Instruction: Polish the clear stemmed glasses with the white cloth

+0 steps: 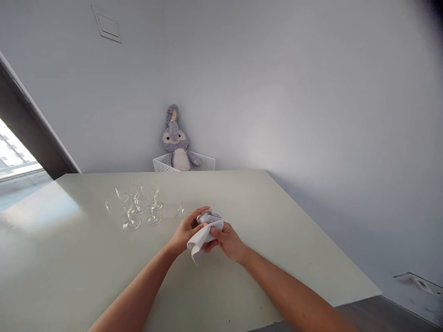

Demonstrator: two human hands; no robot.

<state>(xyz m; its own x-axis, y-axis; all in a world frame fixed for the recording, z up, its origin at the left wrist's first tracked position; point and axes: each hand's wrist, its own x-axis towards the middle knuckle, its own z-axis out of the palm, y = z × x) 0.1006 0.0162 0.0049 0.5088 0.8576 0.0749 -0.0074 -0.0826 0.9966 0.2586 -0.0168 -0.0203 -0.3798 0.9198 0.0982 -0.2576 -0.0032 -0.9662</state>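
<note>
Between my two hands is a clear glass (210,216), its form partly covered by fingers and cloth. My left hand (186,233) is closed around the glass from the left. A white cloth (204,238) is pinched in my right hand (230,240) and lies against the near side of the glass, one corner hanging down. Left of my hands, several clear stemmed glasses (153,218) stand grouped upright on the pale table (277,249). Nearer my left hand is a small clear glass piece (180,210), too faint to make out fully.
Behind the table's far edge, a plush toy (175,138) sits in a white perforated basket (206,162) against the wall. A dark-framed window (17,147) is at the left. The table's right edge slants down toward a wall socket (420,283).
</note>
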